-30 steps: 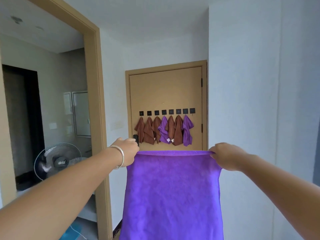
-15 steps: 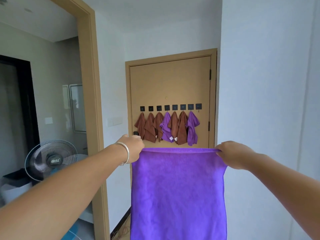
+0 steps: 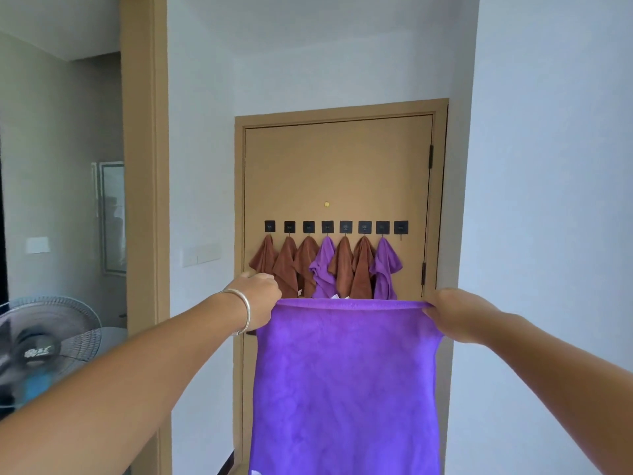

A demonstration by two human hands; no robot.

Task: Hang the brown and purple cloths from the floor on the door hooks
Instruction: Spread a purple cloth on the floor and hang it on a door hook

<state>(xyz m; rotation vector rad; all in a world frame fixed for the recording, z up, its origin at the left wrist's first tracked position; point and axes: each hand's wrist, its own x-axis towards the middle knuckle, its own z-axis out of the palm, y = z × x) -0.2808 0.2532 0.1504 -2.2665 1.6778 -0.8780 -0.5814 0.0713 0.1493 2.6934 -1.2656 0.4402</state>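
A purple cloth (image 3: 346, 382) hangs spread flat in front of me. My left hand (image 3: 258, 296) grips its top left corner and my right hand (image 3: 452, 311) grips its top right corner. Ahead stands a tan door (image 3: 337, 166) with a row of black square hooks (image 3: 327, 226). Several brown cloths (image 3: 286, 265) and two purple cloths (image 3: 385, 265) hang from them. The rightmost hook (image 3: 400, 228) carries nothing. The held cloth hides the lower part of the door.
A wooden door frame (image 3: 144, 166) rises at the left, with a standing fan (image 3: 44, 347) in the room behind it. White walls (image 3: 548, 200) flank the corridor to the door. A light switch plate (image 3: 201, 255) is on the left wall.
The door and hooks have come closer and larger in view. The door frame has shifted to the left. Both hands keep the same hold on the purple cloth.
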